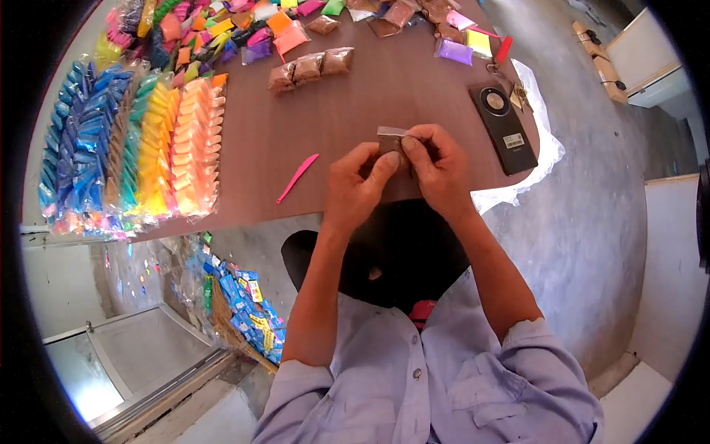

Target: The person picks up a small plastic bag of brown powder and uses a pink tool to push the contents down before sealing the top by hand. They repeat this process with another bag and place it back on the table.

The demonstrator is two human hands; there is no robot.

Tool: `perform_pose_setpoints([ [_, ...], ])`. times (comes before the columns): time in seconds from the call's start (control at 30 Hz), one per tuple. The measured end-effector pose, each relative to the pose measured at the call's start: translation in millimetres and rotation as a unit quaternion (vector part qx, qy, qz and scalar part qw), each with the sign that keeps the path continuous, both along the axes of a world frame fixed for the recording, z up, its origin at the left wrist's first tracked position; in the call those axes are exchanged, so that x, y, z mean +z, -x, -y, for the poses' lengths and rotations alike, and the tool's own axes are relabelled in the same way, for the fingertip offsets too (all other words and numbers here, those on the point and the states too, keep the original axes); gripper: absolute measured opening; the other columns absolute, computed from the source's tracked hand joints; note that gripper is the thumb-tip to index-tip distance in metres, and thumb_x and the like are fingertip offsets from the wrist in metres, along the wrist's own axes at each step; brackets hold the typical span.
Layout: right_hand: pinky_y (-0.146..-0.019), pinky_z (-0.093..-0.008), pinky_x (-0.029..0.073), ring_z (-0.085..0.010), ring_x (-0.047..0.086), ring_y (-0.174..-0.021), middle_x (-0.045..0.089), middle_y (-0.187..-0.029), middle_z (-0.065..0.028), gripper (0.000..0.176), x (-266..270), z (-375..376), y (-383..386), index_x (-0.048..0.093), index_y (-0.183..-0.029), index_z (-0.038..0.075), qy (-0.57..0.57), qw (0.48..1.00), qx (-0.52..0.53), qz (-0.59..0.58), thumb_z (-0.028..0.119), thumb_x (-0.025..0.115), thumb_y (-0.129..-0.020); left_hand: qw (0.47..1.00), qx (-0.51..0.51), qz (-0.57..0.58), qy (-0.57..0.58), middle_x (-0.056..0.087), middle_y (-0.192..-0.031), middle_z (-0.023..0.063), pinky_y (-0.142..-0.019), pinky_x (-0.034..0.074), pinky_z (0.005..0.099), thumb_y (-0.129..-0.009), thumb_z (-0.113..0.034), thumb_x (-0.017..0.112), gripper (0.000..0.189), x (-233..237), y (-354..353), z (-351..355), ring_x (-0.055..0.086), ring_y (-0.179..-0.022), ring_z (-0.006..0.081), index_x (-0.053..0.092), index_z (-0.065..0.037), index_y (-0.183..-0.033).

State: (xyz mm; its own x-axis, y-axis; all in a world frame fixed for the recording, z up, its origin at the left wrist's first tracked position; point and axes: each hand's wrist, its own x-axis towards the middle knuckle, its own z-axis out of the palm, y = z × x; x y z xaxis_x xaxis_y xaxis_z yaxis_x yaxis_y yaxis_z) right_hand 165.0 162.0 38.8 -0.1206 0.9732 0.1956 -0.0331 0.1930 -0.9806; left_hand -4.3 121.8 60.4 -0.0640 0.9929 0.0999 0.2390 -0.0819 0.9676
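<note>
Both hands meet over the table's front edge on one small plastic packet [391, 138] with something brown in it and a clear top edge. My left hand [356, 181] pinches its left side between thumb and fingers. On the other side, my right hand [441, 164] grips the packet with the thumb pressed on its front. The lower part of the packet is hidden by the fingers. A pink plastic knife [297, 178] lies on the table left of my hands. Farther back, three brown packets [309, 68] sit side by side in a row.
Rows of coloured packets [151, 140] stand at the table's left, with a loose pile of packets [244, 26] along the back. A black phone [503, 129] and keys [520, 95] lie at the right, near a white plastic sheet [551, 152]. Blue wrappers [248, 311] litter the floor.
</note>
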Motion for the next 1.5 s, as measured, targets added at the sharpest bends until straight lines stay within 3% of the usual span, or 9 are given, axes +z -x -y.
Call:
perform_pose_setpoints([
  [0.43,-0.073,-0.0301,0.054,-0.0119,0.065,-0.082,0.071,-0.091,-0.0059,0.012,-2,2,0,0.068,-0.110,0.000,-0.061,0.998,0.011,0.018,0.012,0.066,-0.108,0.999,0.027,0.038,-0.019,0.079,-0.090,0.0039,-0.071,0.055,0.0268,-0.104,-0.023,0.077,0.026,2,-5,5,0.070,-0.080,0.0093,0.078,0.002,-0.113],
  [0.53,-0.074,-0.0305,0.055,-0.0121,0.066,-0.083,0.072,-0.093,-0.0066,0.012,-1,3,1,0.068,-0.109,0.001,-0.058,0.998,0.000,0.000,0.012,0.067,-0.108,1.000,0.001,-0.003,-0.007,0.074,-0.087,0.0009,-0.068,0.052,0.0255,-0.108,-0.033,0.073,0.032,-5,0,4,0.065,-0.079,0.0079,0.078,-0.001,-0.109],
  [0.73,-0.075,-0.0312,0.056,-0.0118,0.067,-0.084,0.073,-0.092,-0.0071,0.012,3,3,-2,0.069,-0.109,0.002,-0.020,0.999,0.016,0.030,0.013,0.066,-0.109,0.999,0.014,-0.034,-0.037,0.071,-0.084,0.0003,-0.064,0.050,0.0255,-0.108,-0.031,0.073,0.030,-12,2,3,0.062,-0.076,0.0074,0.078,-0.002,-0.107],
  [0.83,-0.073,-0.0316,0.056,-0.0120,0.067,-0.081,0.073,-0.090,-0.0067,0.013,1,2,-3,0.070,-0.109,0.003,-0.012,0.999,0.027,0.025,0.015,0.066,-0.109,0.998,0.019,-0.053,-0.019,0.075,-0.081,0.0061,-0.066,0.052,0.0287,-0.106,-0.024,0.074,0.025,-9,1,4,0.064,-0.073,0.0101,0.078,0.001,-0.106],
  [0.9,-0.072,-0.0318,0.057,-0.0129,0.068,-0.079,0.073,-0.089,-0.0060,0.013,-1,2,-3,0.070,-0.109,0.002,-0.065,0.998,0.013,0.022,0.015,0.068,-0.108,0.999,0.024,0.008,-0.047,0.073,-0.081,0.0035,-0.064,0.050,0.0282,-0.107,-0.025,0.073,0.026,-7,-4,4,0.062,-0.073,0.0093,0.077,0.001,-0.106],
  [1.03,-0.073,-0.0319,0.057,-0.0144,0.069,-0.080,0.074,-0.090,-0.0074,0.012,0,5,-3,0.070,-0.108,0.002,-0.064,0.996,0.028,0.048,0.014,0.070,-0.106,0.998,0.032,0.045,-0.006,0.070,-0.081,0.0003,-0.064,0.049,0.0267,-0.107,-0.024,0.073,0.027,-3,0,4,0.061,-0.075,0.0081,0.076,0.002,-0.106],
  [1.1,-0.074,-0.0322,0.057,-0.0158,0.071,-0.081,0.074,-0.090,-0.0095,0.011,-1,4,-3,0.070,-0.108,0.001,-0.069,0.995,0.031,0.063,0.012,0.071,-0.105,0.997,0.033,0.040,-0.049,0.066,-0.082,-0.0043,-0.062,0.043,0.0239,-0.110,-0.028,0.070,0.027,-9,0,3,0.055,-0.073,0.0056,0.077,-0.003,-0.104],
  [1.2,-0.074,-0.0325,0.057,-0.0169,0.072,-0.082,0.075,-0.091,-0.0116,0.012,2,2,-2,0.071,-0.109,0.001,-0.078,0.994,0.040,0.071,0.012,0.071,-0.104,0.997,0.049,0.006,-0.062,0.066,-0.080,-0.0031,-0.066,0.048,0.0253,-0.108,-0.019,0.072,0.021,-9,2,4,0.058,-0.076,0.0063,0.076,0.001,-0.103],
  [1.5,-0.075,-0.0311,0.055,-0.0123,0.066,-0.082,0.073,-0.090,-0.0059,0.015,-3,2,0,0.071,-0.110,-0.002,-0.006,0.998,0.051,0.027,0.012,0.070,-0.105,0.995,0.078,0.016,-0.061,0.073,-0.083,0.0009,-0.067,0.051,0.0258,-0.107,-0.019,0.074,0.020,-9,-7,3,0.062,-0.075,0.0074,0.077,0.001,-0.107],
])
